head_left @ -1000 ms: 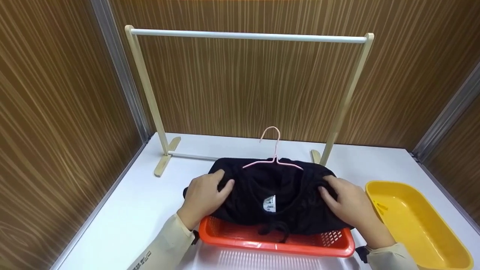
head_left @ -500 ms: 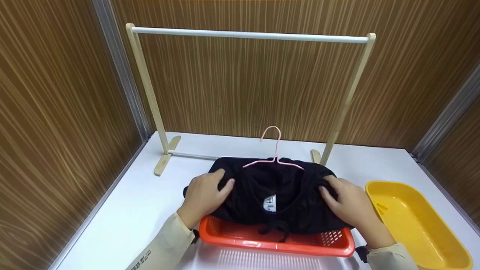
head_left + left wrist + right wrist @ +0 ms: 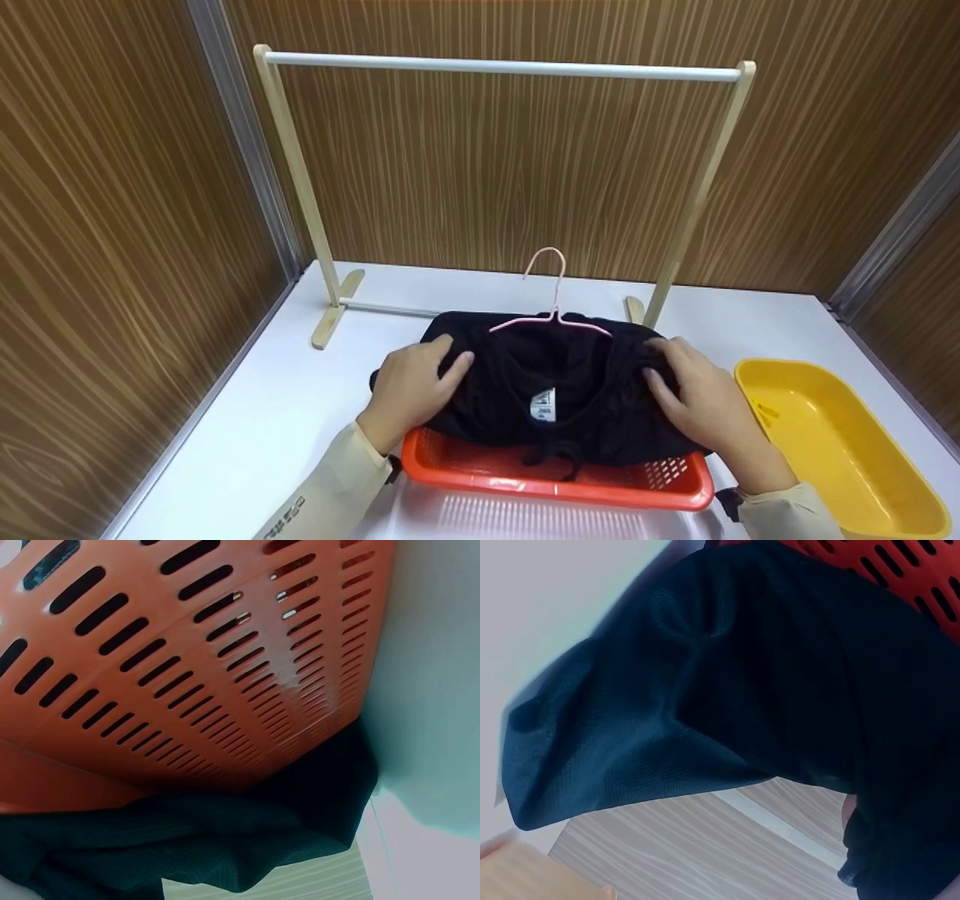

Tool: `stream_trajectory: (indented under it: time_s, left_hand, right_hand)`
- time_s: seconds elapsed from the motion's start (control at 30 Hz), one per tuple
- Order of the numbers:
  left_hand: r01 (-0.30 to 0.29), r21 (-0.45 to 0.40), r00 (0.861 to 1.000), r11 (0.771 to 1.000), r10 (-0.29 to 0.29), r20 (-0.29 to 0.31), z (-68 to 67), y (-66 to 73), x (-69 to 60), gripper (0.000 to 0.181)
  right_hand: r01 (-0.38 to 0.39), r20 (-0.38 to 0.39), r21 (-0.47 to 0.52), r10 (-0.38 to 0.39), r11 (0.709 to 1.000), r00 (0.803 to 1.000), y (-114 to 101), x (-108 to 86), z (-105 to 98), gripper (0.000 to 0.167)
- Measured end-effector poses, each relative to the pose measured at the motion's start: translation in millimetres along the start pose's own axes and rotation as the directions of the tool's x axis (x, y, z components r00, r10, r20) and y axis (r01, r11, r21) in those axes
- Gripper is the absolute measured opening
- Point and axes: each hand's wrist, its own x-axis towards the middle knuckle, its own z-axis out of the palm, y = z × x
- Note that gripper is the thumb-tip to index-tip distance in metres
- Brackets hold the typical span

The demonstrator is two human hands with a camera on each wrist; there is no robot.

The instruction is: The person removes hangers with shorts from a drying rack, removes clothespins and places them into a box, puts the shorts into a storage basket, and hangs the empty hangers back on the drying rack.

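Note:
A black top (image 3: 480, 397) with a white neck label (image 3: 542, 405) and a dark cord lies over the red basket (image 3: 517, 484). In its neck opening sits a pink hanger (image 3: 556, 300), hook upward, the ends of its arms under the cloth. My left hand (image 3: 412, 386) grips the top at the left shoulder, thumb in front. At the right shoulder my right hand (image 3: 701, 397) pinches the cloth likewise. Dark cloth (image 3: 225, 840) hangs below the slotted basket wall (image 3: 225, 667) in the left wrist view. A loose dark sleeve (image 3: 667, 697) fills much of the right wrist view.
Behind the basket stands a clothes rack with a white top rail (image 3: 502, 66) and wooden posts (image 3: 300, 176). A yellow tray (image 3: 847, 450) is at the right, close to my right forearm. Brown wood-pattern walls (image 3: 480, 187) enclose the white table (image 3: 247, 420).
The head view has shifted slightly. More of my right fingers shows above the cloth; both hands, the top and the hanger stay in nearly the same place.

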Motion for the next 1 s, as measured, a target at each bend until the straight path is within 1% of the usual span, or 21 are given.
stream_trajectory:
  time_s: [0.07,0.27,0.37,0.53,0.7,0.8,0.9,1.0]
  left_hand:
    - [-0.003,-0.003,1.0,1.0,0.003,-0.001,-0.4,0.0,0.5,0.035]
    - [-0.024,-0.014,0.999,1.0,0.024,-0.023,-0.8,-0.3,0.5,0.034]
    - [-0.031,-0.02,0.999,0.999,0.03,-0.022,-1.4,-0.3,0.6,0.034]
    - [-0.009,-0.063,1.0,0.998,0.011,0.024,-5.7,0.8,0.5,0.031]
    - [0.007,-0.145,0.997,0.989,0.006,0.083,-13.0,1.9,0.9,0.032]
    - [0.009,-0.203,0.996,0.979,0.008,0.086,-16.3,2.7,2.0,0.035]
    - [-0.023,-0.244,0.996,0.969,0.044,0.083,-18.6,3.9,3.6,0.038]
    - [-0.079,-0.246,0.99,0.966,0.105,0.092,-19.3,4.5,4.7,0.04]
  right_hand:
    - [0.023,-0.024,0.008,-0.023,1.0,0.999,0.4,-0.3,0.3,0.034]
    - [0.071,-0.064,0.002,-0.07,0.998,0.995,-2.1,-1.0,0.0,0.033]
    - [0.095,-0.083,-0.015,-0.096,0.995,0.992,-3.0,-0.8,-0.7,0.033]
    - [0.166,-0.127,-0.042,-0.171,0.985,0.977,-2.8,-0.2,-2.5,0.028]
    - [0.22,-0.163,-0.04,-0.223,0.975,0.961,-4.0,-1.2,-5.0,0.016]
    - [0.246,-0.177,-0.045,-0.25,0.968,0.952,-5.8,-1.5,-6.5,0.015]
    - [0.263,-0.179,-0.049,-0.268,0.964,0.947,-7.9,-1.0,-8.1,0.015]
    - [0.245,-0.152,-0.045,-0.249,0.968,0.956,-10.8,-0.8,-10.3,0.021]
